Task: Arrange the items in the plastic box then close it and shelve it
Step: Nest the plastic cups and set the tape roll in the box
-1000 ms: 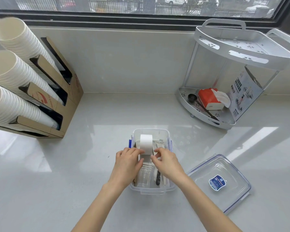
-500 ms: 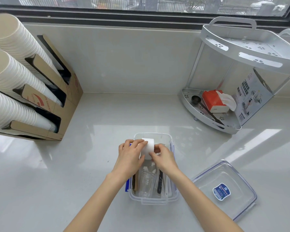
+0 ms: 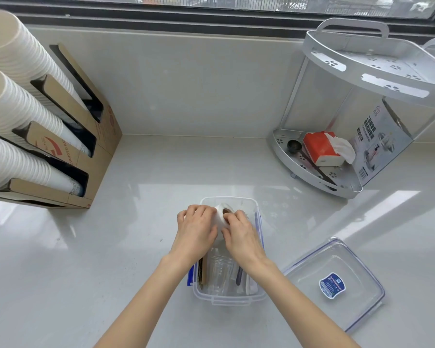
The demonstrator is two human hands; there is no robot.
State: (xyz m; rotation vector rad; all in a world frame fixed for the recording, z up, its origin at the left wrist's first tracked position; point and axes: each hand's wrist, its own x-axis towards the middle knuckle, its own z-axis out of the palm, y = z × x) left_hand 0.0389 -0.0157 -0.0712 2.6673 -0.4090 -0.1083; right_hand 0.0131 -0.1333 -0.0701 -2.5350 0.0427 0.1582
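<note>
On the counter [image 3: 136,247] stands the open box [image 3: 258,296], its lid [image 3: 357,267] lying just right of it. Over the box's far end, the left hand [image 3: 196,231] and right hand [image 3: 241,236] together grip a white roll [image 3: 222,213].

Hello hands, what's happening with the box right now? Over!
Both hands, left and right, gripping white roll inside open plastic box. Lid off, lying right. Nothing blocking.

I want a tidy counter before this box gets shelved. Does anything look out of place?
Little stands out. The lid lies upside-down right of the plastic box, not yet fitted. A small dark speck marks the counter left of the box.
</note>
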